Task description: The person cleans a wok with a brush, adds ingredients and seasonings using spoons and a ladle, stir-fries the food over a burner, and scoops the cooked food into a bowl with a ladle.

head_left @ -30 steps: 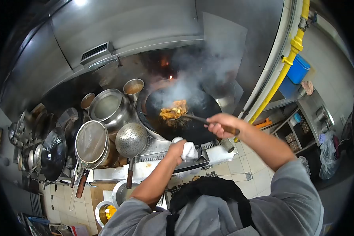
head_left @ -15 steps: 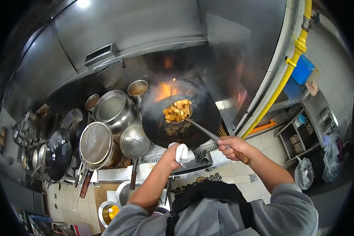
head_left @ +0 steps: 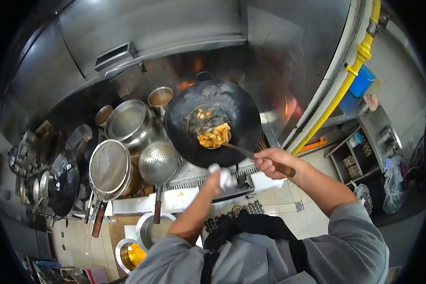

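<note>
My right hand is wrapped round the wooden-ended handle of a ladle. Golden-brown pieces of food are heaped in the ladle's bowl, over the near part of a black wok. A few more pieces and some shiny liquid lie in the middle of the wok. Closed on a folded white cloth, my left hand is just below the wok's near rim, blurred by motion; I cannot tell whether the cloth touches the wok.
Left of the wok are a perforated skimmer, a mesh strainer, a large metal pot and a small pot of brown liquid. A second wok stands farther left. A yellow pipe runs along the right.
The wok has tipped back to a flatter position, hiding most of the flames behind it. The food-filled ladle stays over the wok. My left hand and cloth have shifted slightly right.
</note>
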A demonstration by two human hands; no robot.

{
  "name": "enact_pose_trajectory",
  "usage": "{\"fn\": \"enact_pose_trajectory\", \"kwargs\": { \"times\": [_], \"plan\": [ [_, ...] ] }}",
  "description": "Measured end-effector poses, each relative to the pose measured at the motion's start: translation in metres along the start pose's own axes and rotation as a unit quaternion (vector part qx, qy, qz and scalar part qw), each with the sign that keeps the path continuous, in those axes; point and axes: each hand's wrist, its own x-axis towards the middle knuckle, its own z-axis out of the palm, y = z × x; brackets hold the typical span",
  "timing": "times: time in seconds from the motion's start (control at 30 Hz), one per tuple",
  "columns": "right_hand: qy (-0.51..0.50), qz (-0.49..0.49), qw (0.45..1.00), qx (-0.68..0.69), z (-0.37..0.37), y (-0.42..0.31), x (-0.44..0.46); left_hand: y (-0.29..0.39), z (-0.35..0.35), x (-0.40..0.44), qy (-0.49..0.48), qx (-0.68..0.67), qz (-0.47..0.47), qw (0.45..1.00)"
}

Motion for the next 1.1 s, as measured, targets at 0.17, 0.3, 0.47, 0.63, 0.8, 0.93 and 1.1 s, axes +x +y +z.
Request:
{"fn": "enact_pose_trajectory", "kwargs": {
  "times": [0.17, 0.3, 0.47, 0.63, 0.8, 0.93, 1.1],
  "plan": [
    [0.001, -0.1, 0.994, -0.042, 0.026, 0.013, 0.026, -0.065, -0.009, -0.055, 0.045, 0.078, 0.035, 0.995],
    [0.003, -0.085, 0.988, -0.128, 0.019, 0.02, 0.05, -0.023, 0.021, -0.063, 0.005, -0.046, 0.035, 0.998],
    [0.029, -0.205, 0.973, -0.103, -0.013, 0.064, 0.049, -0.01, -0.013, -0.056, -0.063, -0.026, -0.02, 0.997],
    [0.038, -0.229, 0.968, -0.09, -0.038, 0.104, 0.036, -0.014, -0.007, -0.074, -0.025, 0.046, 0.002, 0.999],
    [0.039, -0.24, 0.962, -0.122, -0.073, 0.14, 0.032, -0.032, 0.017, -0.11, 0.0, 0.019, 0.018, 1.0],
    [-0.035, -0.171, 0.985, 0.006, -0.112, 0.166, 0.025, -0.071, -0.002, -0.107, -0.01, -0.011, -0.023, 1.0],
    [0.159, -0.193, 0.582, -0.774, -0.248, 0.249, 0.183, -0.071, 0.023, -0.139, 0.007, -0.017, -0.001, 1.0]
  ]
}}
